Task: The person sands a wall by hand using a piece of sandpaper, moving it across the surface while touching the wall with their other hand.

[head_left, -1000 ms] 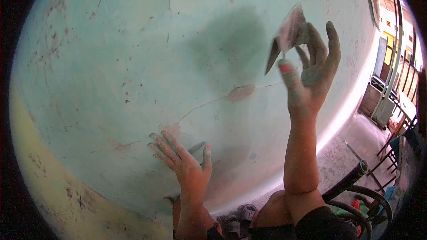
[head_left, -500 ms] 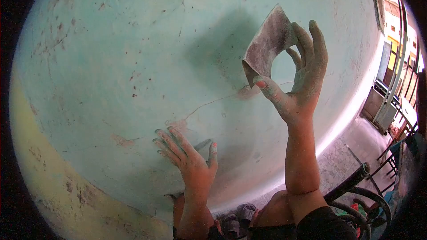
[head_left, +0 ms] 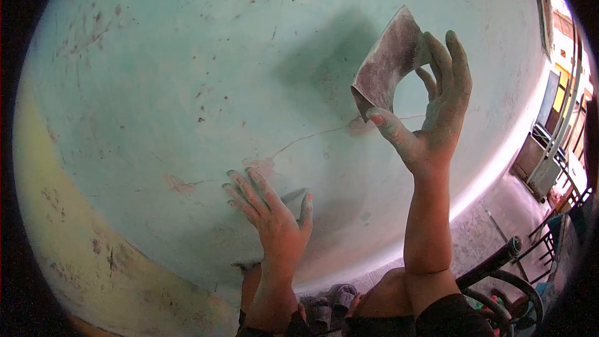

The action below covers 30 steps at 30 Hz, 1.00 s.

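Observation:
A bent sheet of sandpaper (head_left: pixel 393 61), worn and greyish-brown, is held at its right side by my right hand (head_left: pixel 440 103). The thumb is at the sheet's lower edge and the fingers at its upper right, so it bows between them. Behind it is a pale green wall (head_left: pixel 156 106), where the sheet and hand throw a shadow. Lower down, my left hand (head_left: pixel 268 212) holds nothing, fingers spread, its fingertips over the wall near a chipped patch. Dust coats both hands. From that patch a thin crack (head_left: pixel 306 141) runs up toward the sandpaper.
Yellowish paint covers the wall's lower left (head_left: pixel 62 224). A dark tubular frame (head_left: pixel 490 263) stands at lower right, near my right forearm. Grey footwear (head_left: pixel 340 296) shows on the floor below. At far right is a bright opening with metal bars (head_left: pixel 571 100).
The wall, the sandpaper and both hands sit slightly farther right in view. My grip on the sheet and the spread of my left fingers look the same.

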Each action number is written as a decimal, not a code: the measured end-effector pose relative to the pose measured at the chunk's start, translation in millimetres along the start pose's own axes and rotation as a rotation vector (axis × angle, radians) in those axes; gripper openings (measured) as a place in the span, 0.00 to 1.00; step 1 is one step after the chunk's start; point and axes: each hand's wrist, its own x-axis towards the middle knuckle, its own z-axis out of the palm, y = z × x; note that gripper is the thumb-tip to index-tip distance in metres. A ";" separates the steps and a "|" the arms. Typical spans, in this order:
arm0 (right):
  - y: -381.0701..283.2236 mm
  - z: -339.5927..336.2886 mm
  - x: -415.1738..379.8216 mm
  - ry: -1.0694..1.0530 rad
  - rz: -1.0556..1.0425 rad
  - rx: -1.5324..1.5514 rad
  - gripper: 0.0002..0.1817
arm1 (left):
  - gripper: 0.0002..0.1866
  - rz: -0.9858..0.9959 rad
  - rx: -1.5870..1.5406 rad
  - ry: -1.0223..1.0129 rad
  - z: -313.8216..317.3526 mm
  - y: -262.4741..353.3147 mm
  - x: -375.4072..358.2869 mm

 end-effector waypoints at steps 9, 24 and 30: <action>-27.1 28.2 -6.8 -0.260 -0.130 0.093 0.70 | 0.30 0.161 -1.131 -0.143 -71.3 -4.7 -19.9; -65.8 54.0 -26.8 -0.498 -0.113 0.344 0.56 | 0.29 -0.265 -1.199 0.446 -65.5 -3.3 -0.2; -68.6 59.6 -33.3 -0.559 -0.125 0.273 0.54 | 0.24 -0.292 -1.152 0.528 -59.0 -16.3 -3.3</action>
